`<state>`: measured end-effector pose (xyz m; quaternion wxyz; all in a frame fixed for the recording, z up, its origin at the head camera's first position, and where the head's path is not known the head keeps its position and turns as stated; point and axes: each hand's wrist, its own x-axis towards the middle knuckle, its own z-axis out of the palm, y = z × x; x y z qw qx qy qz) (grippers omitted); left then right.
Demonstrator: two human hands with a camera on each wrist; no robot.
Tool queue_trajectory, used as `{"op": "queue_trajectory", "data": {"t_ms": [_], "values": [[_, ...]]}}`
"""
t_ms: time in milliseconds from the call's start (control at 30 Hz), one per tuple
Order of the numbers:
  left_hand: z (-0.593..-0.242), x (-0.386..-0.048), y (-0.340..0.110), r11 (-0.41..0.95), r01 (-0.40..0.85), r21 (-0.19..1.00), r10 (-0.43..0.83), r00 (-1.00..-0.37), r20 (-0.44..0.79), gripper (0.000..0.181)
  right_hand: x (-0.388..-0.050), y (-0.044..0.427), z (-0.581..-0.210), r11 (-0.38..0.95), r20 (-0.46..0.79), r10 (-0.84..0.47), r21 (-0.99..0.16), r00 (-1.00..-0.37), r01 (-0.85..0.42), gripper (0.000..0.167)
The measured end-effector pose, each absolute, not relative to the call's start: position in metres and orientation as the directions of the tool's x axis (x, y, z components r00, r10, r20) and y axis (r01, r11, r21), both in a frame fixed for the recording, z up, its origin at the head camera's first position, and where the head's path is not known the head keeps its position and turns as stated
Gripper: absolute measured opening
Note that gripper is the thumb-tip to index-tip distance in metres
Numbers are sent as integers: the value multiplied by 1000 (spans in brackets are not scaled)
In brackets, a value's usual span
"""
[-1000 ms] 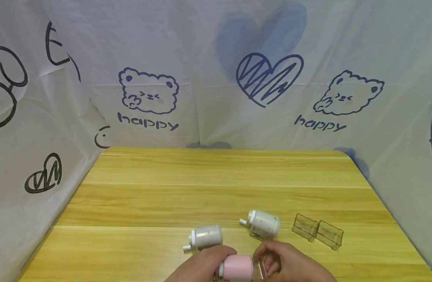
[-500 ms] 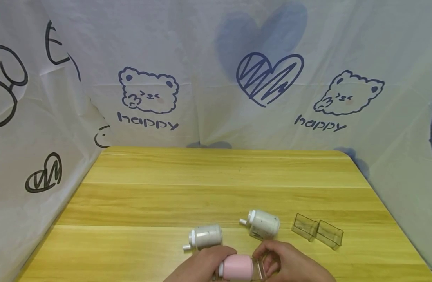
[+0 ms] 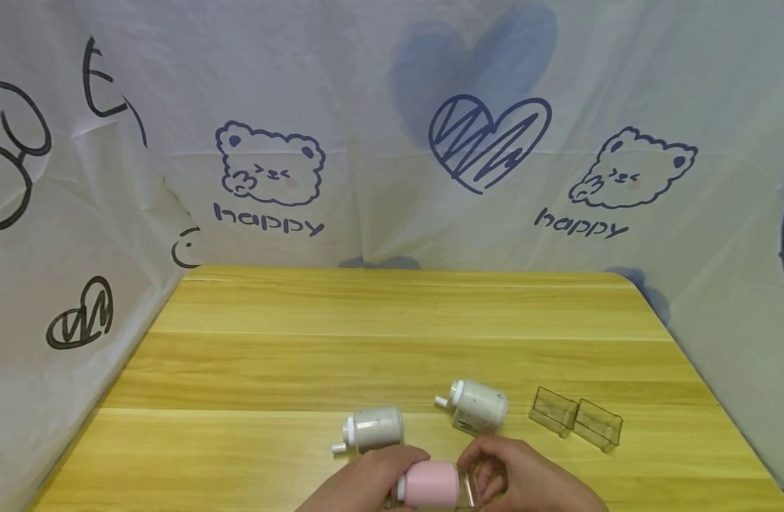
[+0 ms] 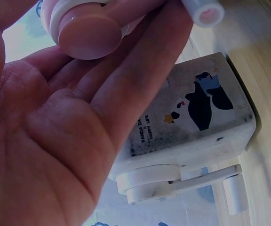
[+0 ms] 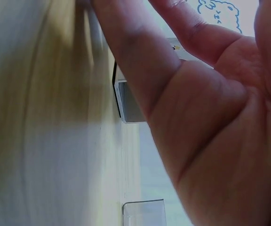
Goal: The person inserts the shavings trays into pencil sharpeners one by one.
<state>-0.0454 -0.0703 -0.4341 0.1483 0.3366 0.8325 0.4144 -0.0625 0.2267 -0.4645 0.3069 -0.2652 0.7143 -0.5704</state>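
A pink sharpener-like device with a crank [image 3: 432, 485] lies on its side at the table's front edge in the head view. My left hand [image 3: 366, 478] grips its crank end, and in the left wrist view the fingers [image 4: 140, 70] curl round its pink knob [image 4: 89, 32]. At the other end, my right hand [image 3: 526, 475] pinches a clear drawer [image 3: 467, 488] with thumb and fingers. The drawer sits at the device's right end; whether it is fully in, I cannot tell. In the right wrist view the palm [image 5: 211, 117] hides the held part.
Two whitish crank devices lie behind my hands, one at left [image 3: 375, 429] and one at centre [image 3: 480, 408]. Two clear smoky drawers, a left one [image 3: 553, 412] and a right one [image 3: 598, 426], stand on the wooden table [image 3: 392, 341] to the right. Drawn-on white cloth surrounds it.
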Motion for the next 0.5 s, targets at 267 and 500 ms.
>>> {"op": "queue_trajectory", "data": {"t_ms": [267, 500], "values": [[-435, -46, -70, 428, 449, 784, 685, -727, 42, 36, -62, 227, -465, 215, -116, -729, -975, -675, -65, 41], [-434, -46, -70, 430, 448, 784, 686, -726, 38, 35, -62, 226, -465, 215, -102, -726, -973, -680, -83, 42]]}}
